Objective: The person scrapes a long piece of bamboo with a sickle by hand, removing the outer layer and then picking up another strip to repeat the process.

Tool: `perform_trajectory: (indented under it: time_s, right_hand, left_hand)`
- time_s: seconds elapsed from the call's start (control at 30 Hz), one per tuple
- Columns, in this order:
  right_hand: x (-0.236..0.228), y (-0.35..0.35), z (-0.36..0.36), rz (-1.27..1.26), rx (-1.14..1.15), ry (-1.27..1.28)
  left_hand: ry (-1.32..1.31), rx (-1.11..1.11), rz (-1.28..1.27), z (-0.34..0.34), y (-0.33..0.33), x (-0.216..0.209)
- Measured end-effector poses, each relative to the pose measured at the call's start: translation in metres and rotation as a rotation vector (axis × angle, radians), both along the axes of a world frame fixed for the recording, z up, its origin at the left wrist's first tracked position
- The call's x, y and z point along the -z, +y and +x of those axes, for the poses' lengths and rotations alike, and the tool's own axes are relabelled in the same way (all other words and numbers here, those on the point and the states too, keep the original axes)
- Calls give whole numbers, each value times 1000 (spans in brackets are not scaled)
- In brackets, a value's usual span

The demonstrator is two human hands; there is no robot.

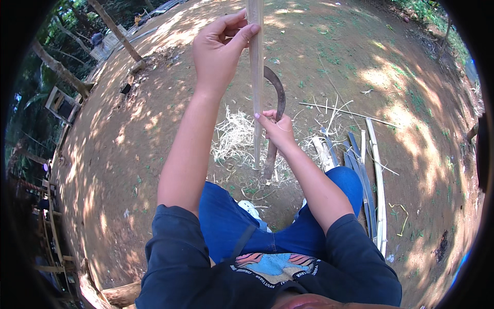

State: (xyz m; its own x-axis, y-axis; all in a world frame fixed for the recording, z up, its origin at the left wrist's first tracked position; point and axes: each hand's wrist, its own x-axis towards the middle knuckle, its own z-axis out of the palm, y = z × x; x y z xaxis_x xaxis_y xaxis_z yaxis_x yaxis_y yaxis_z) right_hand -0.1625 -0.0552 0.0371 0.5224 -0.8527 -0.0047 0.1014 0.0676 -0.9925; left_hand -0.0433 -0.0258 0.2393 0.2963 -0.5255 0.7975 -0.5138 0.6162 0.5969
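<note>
A long, pale bamboo strip (257, 67) stands nearly upright in front of me, its top running out of view. My left hand (222, 49) pinches it high up between thumb and fingers. Lower down, my right hand (279, 132) is closed around a sickle (279, 88) with a dark curved blade. The blade arcs up and to the left behind the strip, and the handle end points down. My right thumb rests against the strip. Curly pale bamboo shavings (230, 135) lie on the ground behind and below the strip.
Dark and pale split bamboo lengths (381, 206) lie on the ground beside my right knee. A thin stick (350, 113) lies beyond them. My jeans-clad knees (216, 216) are spread below my hands. Tree trunks (62, 69) and a log (122, 294) stand or lie at the left.
</note>
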Motion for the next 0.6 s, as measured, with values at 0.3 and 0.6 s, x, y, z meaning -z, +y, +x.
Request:
perform_trajectory:
  time_s: [0.3,0.6]
  right_hand:
    - [7,-5,-1,-15,-79,-15]
    - [4,-4,-3,-51,-94,-1]
  left_hand:
    - [62,-254,-318,-14,-18,14]
    - [-177,-449,-264,26,-9,-13]
